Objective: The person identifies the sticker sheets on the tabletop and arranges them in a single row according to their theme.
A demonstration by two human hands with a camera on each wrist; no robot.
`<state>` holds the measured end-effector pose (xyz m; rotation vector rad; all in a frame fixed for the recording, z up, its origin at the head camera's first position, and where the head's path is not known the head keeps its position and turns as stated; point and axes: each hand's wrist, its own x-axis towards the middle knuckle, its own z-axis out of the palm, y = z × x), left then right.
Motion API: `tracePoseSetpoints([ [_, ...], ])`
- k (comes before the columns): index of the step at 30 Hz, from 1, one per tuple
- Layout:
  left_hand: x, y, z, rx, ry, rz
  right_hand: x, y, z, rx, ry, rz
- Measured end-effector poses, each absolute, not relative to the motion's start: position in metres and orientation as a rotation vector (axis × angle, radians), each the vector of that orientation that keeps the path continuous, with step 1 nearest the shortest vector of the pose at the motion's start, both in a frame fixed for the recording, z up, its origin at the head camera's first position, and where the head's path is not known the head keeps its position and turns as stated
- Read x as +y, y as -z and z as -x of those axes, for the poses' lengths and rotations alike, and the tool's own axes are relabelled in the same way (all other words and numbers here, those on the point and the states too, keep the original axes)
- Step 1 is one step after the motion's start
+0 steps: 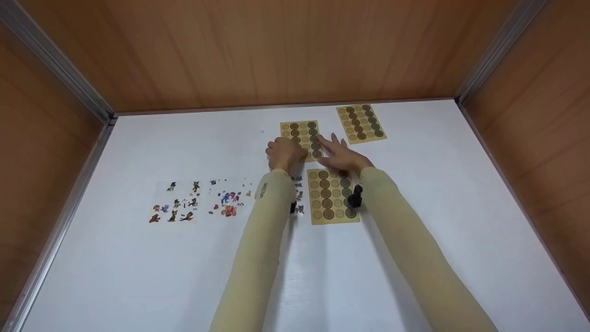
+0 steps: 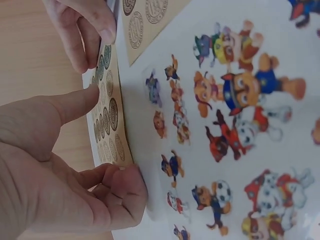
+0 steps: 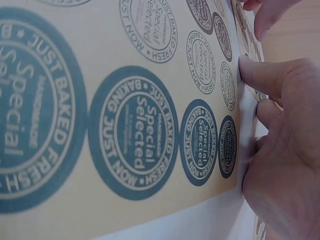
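Observation:
In the head view, a tan sheet of round stickers (image 1: 302,125) lies flat under my left hand (image 1: 282,153). The left wrist view shows my left hand (image 2: 65,165) with its fingers bent at one edge of that sheet (image 2: 114,102) and its thumb stretched over it, apart from the fingers. My right hand (image 1: 343,157) rests at the sheet's right edge, fingers spread. In the right wrist view, the right hand (image 3: 290,130) has its thumb extended and other fingers partly hidden. Another sticker sheet (image 1: 333,221) lies closer, partly beneath the right wrist.
A third tan sheet (image 1: 379,136) lies tilted at the back right. To the left are clear sheets with cartoon stickers (image 1: 173,216) and small colourful ones (image 1: 229,210). More cartoon stickers (image 1: 299,209) show beside the left forearm. Wooden panels (image 1: 276,55) border the white table (image 1: 138,276).

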<state>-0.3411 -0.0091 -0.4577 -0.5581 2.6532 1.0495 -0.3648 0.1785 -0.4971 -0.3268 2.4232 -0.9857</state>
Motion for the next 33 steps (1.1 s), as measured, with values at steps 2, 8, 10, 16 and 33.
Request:
tracePoseSetpoints([
  [2, -0.010, 0.457, 0.341, 2.645, -1.077, 0.543, 0.179, 0.498, 0.365, 2.424, 0.980, 0.333],
  [8, -0.008, 0.458, 0.341, 2.664, -1.083, 0.507, 0.178, 0.501, 0.366, 2.432, 0.979, 0.320],
  [10, -0.007, 0.459, 0.342, 2.675, -1.071, 0.515, 0.178, 0.501, 0.366, 2.435, 0.977, 0.317],
  [16, -0.009, 0.460, 0.343, 2.633, -1.162, 0.548, 0.179, 0.503, 0.367, 2.431, 0.993, 0.317],
  [33, -0.025, 0.472, 0.353, 2.484, -1.445, 0.541, 0.180, 0.506, 0.368, 2.417, 1.028, 0.374],
])
